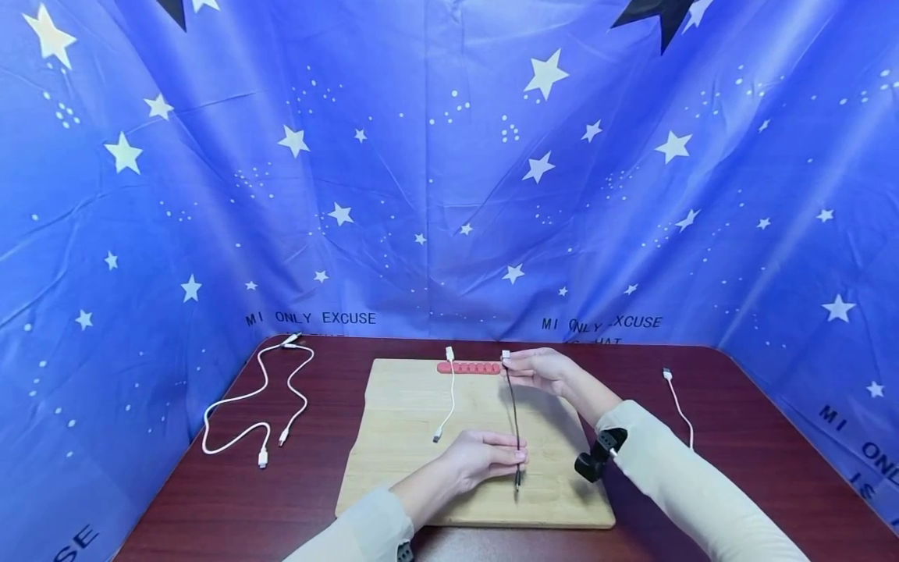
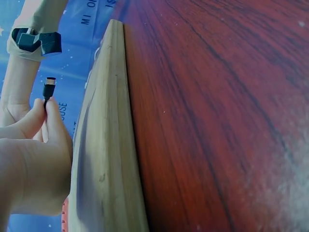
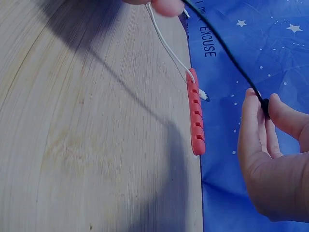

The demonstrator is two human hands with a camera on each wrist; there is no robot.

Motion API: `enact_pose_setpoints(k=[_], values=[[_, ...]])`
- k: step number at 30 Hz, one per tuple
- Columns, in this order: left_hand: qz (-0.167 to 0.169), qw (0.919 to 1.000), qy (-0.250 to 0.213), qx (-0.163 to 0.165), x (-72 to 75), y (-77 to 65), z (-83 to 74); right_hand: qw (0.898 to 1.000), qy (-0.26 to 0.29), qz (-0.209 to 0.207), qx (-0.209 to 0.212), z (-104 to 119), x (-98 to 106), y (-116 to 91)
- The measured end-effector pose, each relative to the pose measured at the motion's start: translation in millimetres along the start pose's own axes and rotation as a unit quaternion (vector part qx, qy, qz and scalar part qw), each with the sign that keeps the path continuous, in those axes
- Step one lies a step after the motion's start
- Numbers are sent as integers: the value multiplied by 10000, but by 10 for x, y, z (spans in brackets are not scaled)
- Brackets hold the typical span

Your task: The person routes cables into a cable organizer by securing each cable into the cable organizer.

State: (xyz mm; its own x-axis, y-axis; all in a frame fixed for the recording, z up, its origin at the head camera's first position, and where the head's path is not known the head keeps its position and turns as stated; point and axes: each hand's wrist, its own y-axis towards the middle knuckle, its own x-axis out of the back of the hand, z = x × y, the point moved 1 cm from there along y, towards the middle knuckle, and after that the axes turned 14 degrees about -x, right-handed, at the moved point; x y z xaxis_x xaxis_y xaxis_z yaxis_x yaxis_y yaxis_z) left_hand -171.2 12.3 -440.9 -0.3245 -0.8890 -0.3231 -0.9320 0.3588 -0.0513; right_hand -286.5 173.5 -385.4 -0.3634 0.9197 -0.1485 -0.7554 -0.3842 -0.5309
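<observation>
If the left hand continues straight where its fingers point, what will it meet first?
Probably the black device on the right wrist, ahead of the left hand in the head view; depth is unclear, so it might miss.

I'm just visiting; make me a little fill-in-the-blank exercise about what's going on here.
The left hand and right hand both hold one cable, coloured ____.
On the wooden board, the red strip lies by the ____ edge, not the near one.
A second cable sits in that strip, coloured ____.
Missing words: black; far; white.
</observation>
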Motion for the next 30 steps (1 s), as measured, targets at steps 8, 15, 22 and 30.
enact_pose_setpoints(k=[8, 15, 22, 30], values=[[-62, 9999, 47, 66, 98, -14, -53, 9997, 172, -183, -31, -11, 25, 16], [-57, 9997, 205, 101, 272, -49, -74, 9997, 147, -188, -52, -24, 38, 41], [-53, 9998, 165, 21, 390, -90, -108, 9999, 118, -119, -3, -24, 6, 70], [-145, 9998, 103, -4, 397, -111, -110, 9996, 219, -159, 31, -16, -28, 115]])
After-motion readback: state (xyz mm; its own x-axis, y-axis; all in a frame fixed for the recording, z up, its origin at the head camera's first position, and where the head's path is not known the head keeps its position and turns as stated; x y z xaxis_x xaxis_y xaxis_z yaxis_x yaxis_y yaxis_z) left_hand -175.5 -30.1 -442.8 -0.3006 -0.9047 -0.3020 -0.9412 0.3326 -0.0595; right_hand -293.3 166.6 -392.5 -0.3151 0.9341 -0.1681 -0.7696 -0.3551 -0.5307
